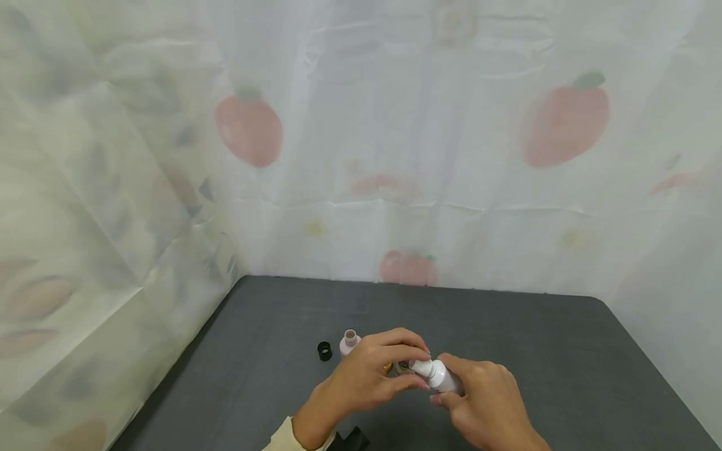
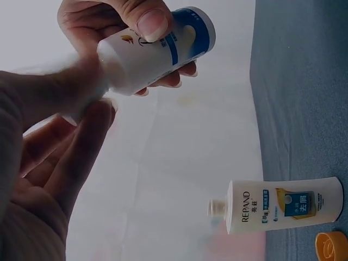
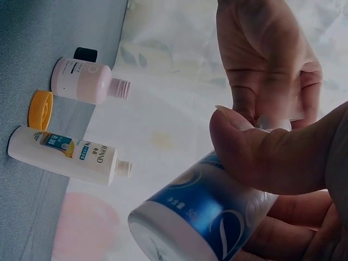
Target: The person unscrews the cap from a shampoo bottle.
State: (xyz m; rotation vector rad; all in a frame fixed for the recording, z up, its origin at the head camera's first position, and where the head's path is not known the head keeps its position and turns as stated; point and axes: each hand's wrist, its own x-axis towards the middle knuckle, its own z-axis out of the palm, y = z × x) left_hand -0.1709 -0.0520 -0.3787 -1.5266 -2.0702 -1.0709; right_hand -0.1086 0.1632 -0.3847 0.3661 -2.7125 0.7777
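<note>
My right hand [image 1: 487, 398] grips a white bottle [image 2: 163, 51] with a blue band, held tilted above the table. At its neck end, the fingers and thumb of my left hand [image 1: 375, 369] pinch the white top [image 1: 420, 367], which is blurred in the wrist views. Beyond the hands stands a white REPAND bottle [image 3: 70, 155], uncapped, its threaded neck showing. An orange cap [image 3: 41, 110] lies beside it. Past the left hand, a pink bottle [image 3: 81, 81] also stands uncapped, close to a black cap [image 1: 324, 351].
The dark grey table [image 1: 564, 369] stretches out on both sides of the hands. Pale sheeting [image 1: 479, 238] printed with fruit hangs along its back and left edges. A small black object [image 1: 355, 440] shows by the left sleeve [image 1: 287, 436].
</note>
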